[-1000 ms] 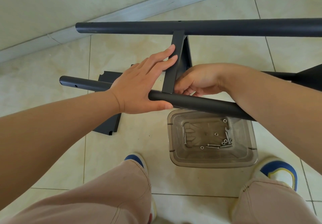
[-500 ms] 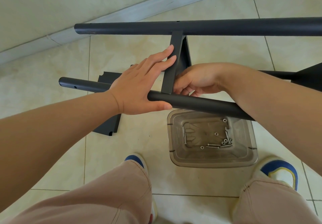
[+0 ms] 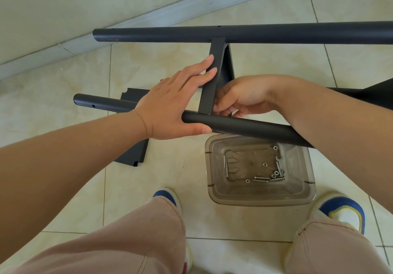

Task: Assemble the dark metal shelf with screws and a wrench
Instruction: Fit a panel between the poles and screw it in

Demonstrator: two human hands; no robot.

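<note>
Left hand point(image 3: 170, 107): fingers straight and together, flat on the crossbar point(image 3: 209, 82), thumb under the near tube point(image 3: 244, 128).
Right hand point(image 3: 240, 98): fingers curled at the joint, at 3 o'clock of the crossbar (contents hidden).
Screws point(image 3: 261, 178): in the clear tub point(image 3: 261, 197), 6 o'clock of the joint.
Risk: the flat hand could slip, shifting the holes.

The shelf tubes point(image 3: 255, 34) and crossbar point(image 3: 210, 90) are dark metal with a smooth, matt coating. The loose panel point(image 3: 133, 152) on the floor has the same matt finish. The container point(image 3: 304, 192) is clear, glossy plastic; the screws point(image 3: 260, 180) inside are bright bare metal. The floor tiles point(image 3: 165, 60) are glazed, with a slight sheen. The trousers point(image 3: 148, 241) are woven cloth.
</note>
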